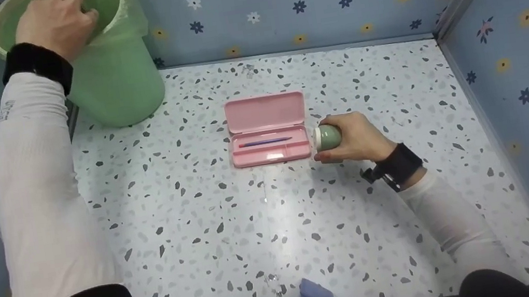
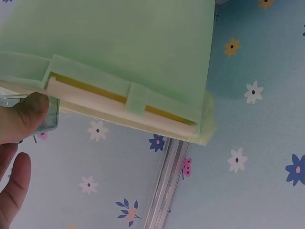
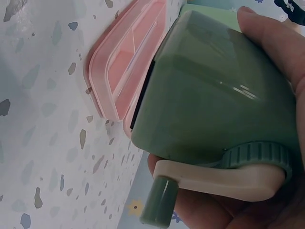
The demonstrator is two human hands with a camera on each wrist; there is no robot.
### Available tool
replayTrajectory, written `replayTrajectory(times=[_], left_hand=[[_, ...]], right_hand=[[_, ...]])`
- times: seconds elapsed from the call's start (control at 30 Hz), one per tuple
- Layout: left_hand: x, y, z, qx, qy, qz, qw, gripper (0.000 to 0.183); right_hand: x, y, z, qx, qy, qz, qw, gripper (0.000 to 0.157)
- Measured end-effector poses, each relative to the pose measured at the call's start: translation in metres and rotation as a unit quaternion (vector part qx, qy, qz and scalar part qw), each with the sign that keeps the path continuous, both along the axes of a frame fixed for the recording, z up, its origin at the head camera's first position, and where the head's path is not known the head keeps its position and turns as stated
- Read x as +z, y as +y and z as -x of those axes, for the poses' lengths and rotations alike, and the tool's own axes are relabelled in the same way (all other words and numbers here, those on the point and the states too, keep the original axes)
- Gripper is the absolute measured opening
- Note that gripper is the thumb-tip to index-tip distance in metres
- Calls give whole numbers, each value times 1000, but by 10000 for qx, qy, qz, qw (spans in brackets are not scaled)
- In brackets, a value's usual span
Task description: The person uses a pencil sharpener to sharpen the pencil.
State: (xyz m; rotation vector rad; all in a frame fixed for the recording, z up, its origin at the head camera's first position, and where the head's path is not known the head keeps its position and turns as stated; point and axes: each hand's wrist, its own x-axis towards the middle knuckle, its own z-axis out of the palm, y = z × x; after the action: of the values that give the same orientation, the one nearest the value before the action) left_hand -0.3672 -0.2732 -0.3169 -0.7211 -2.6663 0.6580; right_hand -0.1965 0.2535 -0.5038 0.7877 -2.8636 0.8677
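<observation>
My left hand (image 1: 57, 25) is over the mouth of a green trash bin (image 1: 116, 86) at the far left. In the left wrist view its thumb and fingers pinch a small clear plastic box (image 2: 50, 121) beside the bin's rim; much of the box is out of frame. My right hand (image 1: 360, 137) grips a green crank pencil sharpener (image 3: 209, 90), tipped on its side, with a cream crank arm (image 3: 224, 180). Just left of the sharpener lies an open pink pencil case (image 1: 265, 111), holding one pencil (image 1: 265, 142) in its upper compartment.
The white speckled tabletop (image 1: 205, 241) is bordered by blue flowered panels (image 1: 269, 6) at the back and sides. A pale liner hangs over the bin's rim. A blue tag (image 1: 317, 292) hangs at the person's front, by the near edge.
</observation>
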Motion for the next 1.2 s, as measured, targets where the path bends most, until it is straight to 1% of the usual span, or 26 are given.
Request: replayTrajectory(times=[0.07,0.1,0.17,0.2,0.23,0.27,0.3,0.33,0.4,0.43,0.53,0.6,0.63,0.7,0.73,0.8,0.83,0.9,0.97,1.0,1.07,1.1,1.13,1.17,1.2], left_hand=[[-1,-1,0,-4,107,-94,9999,38],[-1,-2,0,58,170,-228,9996,38],[-2,-3,0,189,423,-779,9959,33],[-1,-4,0,351,495,-1160,9914,34],[1,-4,-1,558,523,-1627,9837,40],[2,-5,-2,773,587,-2141,9720,46],[3,-6,-4,980,643,-2667,9566,51],[4,-7,-7,1141,679,-3160,9394,57],[6,-8,-13,1516,609,-3985,9025,71],[6,-8,-15,1590,582,-4394,8822,71],[2,-6,-22,1662,526,-5347,8268,63],[-4,-4,-24,1504,512,-5924,7898,58],[-7,-3,-24,1368,498,-6231,7685,56],[-13,3,-27,1051,494,-6723,7311,50],[-13,8,-31,880,446,-6959,7113,49],[-13,22,-40,450,444,-7334,6768,46],[-13,29,-45,249,435,-7471,6628,45],[-12,45,-57,-45,399,-7639,6441,42],[-16,61,-63,-412,264,-7817,6217,41],[-19,69,-65,-548,100,-7926,6072,41],[-29,88,-70,-731,-353,-8123,5776,43],[-35,98,-73,-812,-636,-8203,5626,44],[-43,109,-76,-894,-898,-8251,5506,45],[-52,121,-81,-964,-1187,-8268,5413,46],[-62,132,-86,-1040,-1453,-8236,5383,47]], right_hand=[[0,0,0,18,-5,-2,10000,60],[1,1,0,31,3,-7,10000,60],[2,2,0,25,26,-35,10000,61],[2,2,0,16,25,-42,10000,61],[3,3,0,-4,20,-48,10000,62],[4,4,0,-23,10,-63,10000,63],[4,5,0,-42,3,-85,10000,63],[5,6,0,-57,-23,-94,9999,63],[6,6,0,-60,-74,-82,9999,65],[6,6,0,-61,-91,-74,9999,66],[7,6,-1,-43,-94,-25,9999,68],[7,4,-2,-33,-86,41,9999,68],[7,4,-2,-30,-76,71,9999,68],[7,2,-3,-14,-74,131,9999,67],[7,1,-3,1,-74,143,9999,67],[8,-1,-3,15,-47,149,9999,66],[8,-2,-3,36,-20,139,9999,67],[9,-4,-2,120,48,164,9998,67],[10,-7,-1,227,144,226,9994,68],[11,-8,0,299,193,287,9990,68],[11,-10,0,427,298,412,9978,69],[12,-11,1,479,366,455,9971,69],[12,-11,1,525,430,506,9964,68],[12,-12,2,565,484,553,9957,68],[12,-12,2,599,531,596,9950,68]])
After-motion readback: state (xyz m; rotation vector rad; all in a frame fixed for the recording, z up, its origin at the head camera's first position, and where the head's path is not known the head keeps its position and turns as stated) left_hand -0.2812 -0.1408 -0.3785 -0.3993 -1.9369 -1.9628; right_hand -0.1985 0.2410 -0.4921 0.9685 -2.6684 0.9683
